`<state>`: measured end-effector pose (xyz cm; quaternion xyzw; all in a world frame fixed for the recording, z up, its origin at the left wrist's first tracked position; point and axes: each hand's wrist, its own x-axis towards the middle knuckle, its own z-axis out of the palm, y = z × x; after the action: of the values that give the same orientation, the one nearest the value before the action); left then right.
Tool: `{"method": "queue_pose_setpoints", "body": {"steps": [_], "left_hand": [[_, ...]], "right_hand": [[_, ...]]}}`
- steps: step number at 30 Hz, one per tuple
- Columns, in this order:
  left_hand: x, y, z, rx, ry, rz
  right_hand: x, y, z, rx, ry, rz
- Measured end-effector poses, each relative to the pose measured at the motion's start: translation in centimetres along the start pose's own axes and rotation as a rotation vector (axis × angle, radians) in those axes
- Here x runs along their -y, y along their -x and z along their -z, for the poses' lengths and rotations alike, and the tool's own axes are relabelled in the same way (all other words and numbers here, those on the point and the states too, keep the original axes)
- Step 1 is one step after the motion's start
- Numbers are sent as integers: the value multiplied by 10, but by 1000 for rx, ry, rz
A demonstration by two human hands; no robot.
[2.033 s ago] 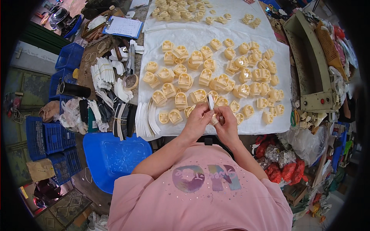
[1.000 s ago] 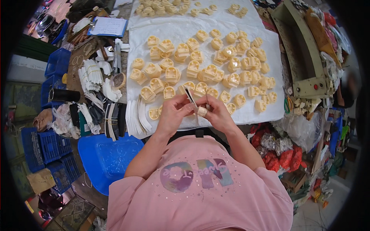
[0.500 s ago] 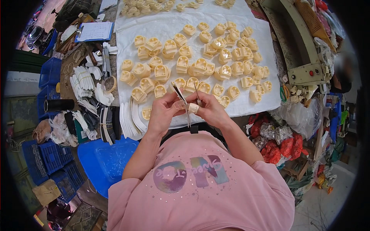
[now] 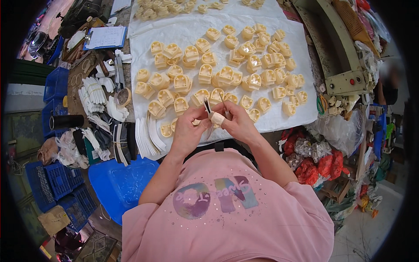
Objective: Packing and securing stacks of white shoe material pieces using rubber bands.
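Both my hands meet at the near edge of the white-covered table, in front of many cream heel-shaped pieces (image 4: 226, 74). My left hand (image 4: 190, 129) is closed around a narrow strip, black and white (image 4: 207, 105), whose upper end sticks up between the hands. My right hand (image 4: 239, 124) is closed too, with a thin, pointed metal tool (image 4: 224, 106) rising from its fingers; its exact kind is unclear. Beige tape (image 4: 217, 118) seems wrapped round the right thumb, which presses near the strip. The fingers hide the strip's lower part.
Curved white strips (image 4: 148, 136) lie at the table's near left corner, beside bundled black and white strips (image 4: 120, 142). Left are a tape roll (image 4: 123, 97), a clipboard (image 4: 106, 36) and a blue stool (image 4: 122, 187). A green-grey machine (image 4: 349, 84) stands right, above red plastic bags (image 4: 310, 171).
The strip has dropped lower between my hands and turned slightly. My left hand has shifted right, closer to the right one. The pieces on the table stay put.
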<state>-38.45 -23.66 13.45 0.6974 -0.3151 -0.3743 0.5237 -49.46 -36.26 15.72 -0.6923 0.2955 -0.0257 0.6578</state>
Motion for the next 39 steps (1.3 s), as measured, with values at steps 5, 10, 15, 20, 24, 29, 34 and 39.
{"method": "queue_pose_setpoints", "body": {"steps": [5, 10, 15, 20, 24, 29, 34, 39], "left_hand": [[6, -1, -2, 0, 36, -9], [4, -2, -2, 52, 241, 85], [-2, -1, -2, 65, 362, 152], [6, -1, -4, 105, 513, 182], [9, -1, -5, 106, 826, 207], [27, 4, -14, 21, 398, 152], [68, 6, 0, -186, 108, 120], [69, 9, 18, -344, -202, -36]], "right_hand": [[-6, -1, -1, 10, -16, 69], [-13, -3, 0, 5, 69, 86], [-25, -7, 2, -115, 137, 88], [-32, -9, 1, -127, 117, 115], [-29, -7, -1, -160, -20, 96], [-39, -9, 1, -147, 109, 79], [-69, -16, 15, -212, 95, -3], [-84, -16, 22, -343, -12, -88]]}}
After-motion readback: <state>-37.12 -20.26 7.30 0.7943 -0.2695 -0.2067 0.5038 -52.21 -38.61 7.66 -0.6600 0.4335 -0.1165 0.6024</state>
